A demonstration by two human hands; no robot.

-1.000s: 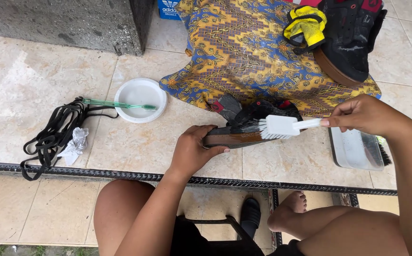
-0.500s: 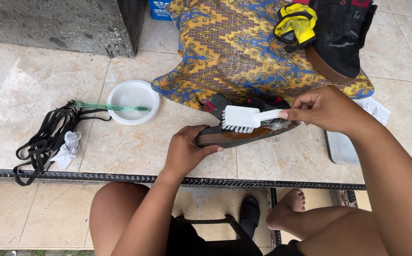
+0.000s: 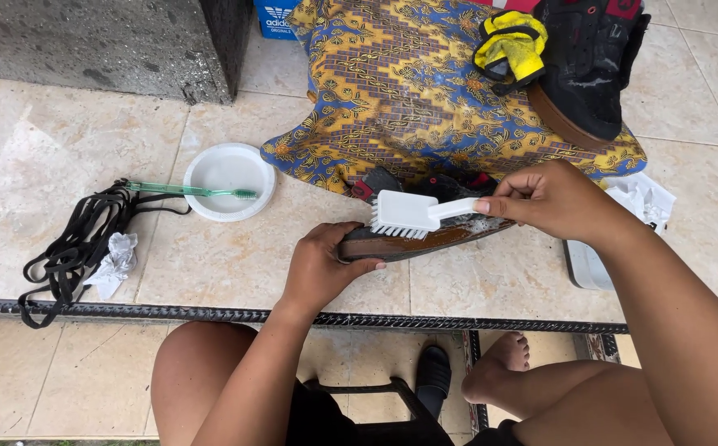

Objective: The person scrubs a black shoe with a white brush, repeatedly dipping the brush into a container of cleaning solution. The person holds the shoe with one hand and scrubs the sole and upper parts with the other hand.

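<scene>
Since a sec ago, white brush (image 3: 406,213) in pinched right hand (image 3: 553,201) slid left to shoe (image 3: 425,235) toe mid-frame; left hand (image 3: 324,267) still gripping it, scrubbing ongoing.

Left hand (image 3: 322,268) curled palm-down in a firm grip, arm extended forward; right hand (image 3: 551,201) pinching with fingertips, forearm angled inward.
</scene>
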